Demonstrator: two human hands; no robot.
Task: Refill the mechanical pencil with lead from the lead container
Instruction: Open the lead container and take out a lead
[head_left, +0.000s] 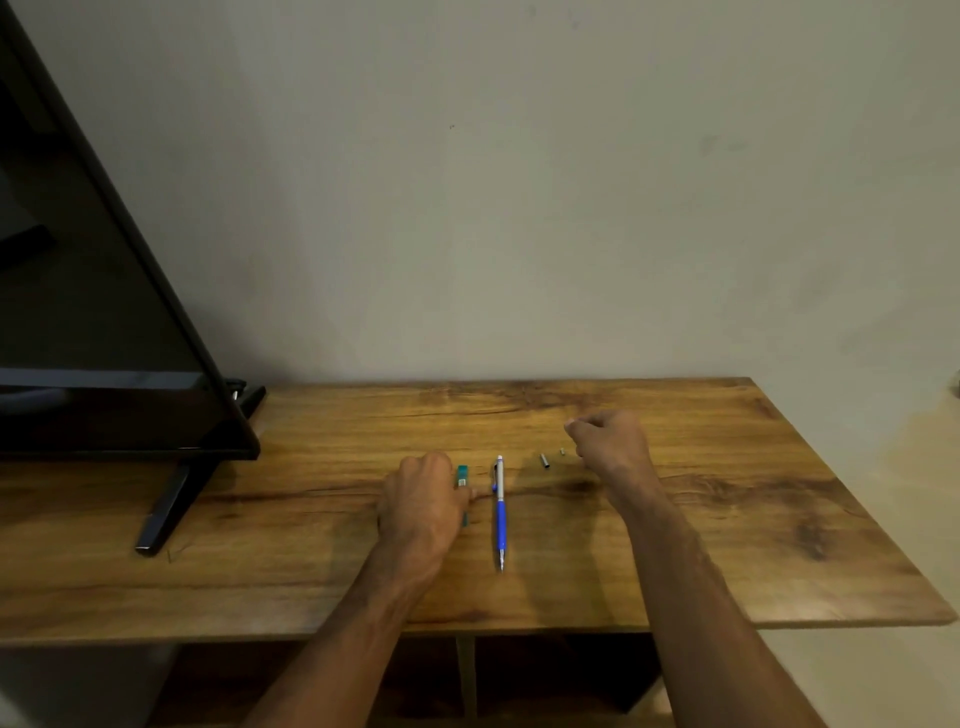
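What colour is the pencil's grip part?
Blue, on the mechanical pencil; the upper half is silvery white. The head view shows it.

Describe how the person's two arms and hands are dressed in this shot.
Both are bare. The left hand and the right hand wear no gloves, and no rings, watch or bracelet show on the sides facing the camera. Both forearms are uncovered right down to the bottom edge of the picture, so no sleeve or cuff is in view. No markings or tape show on either arm.

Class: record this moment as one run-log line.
left hand on green lead container | right hand raised, fingers pinched | pencil on table | two small parts beside
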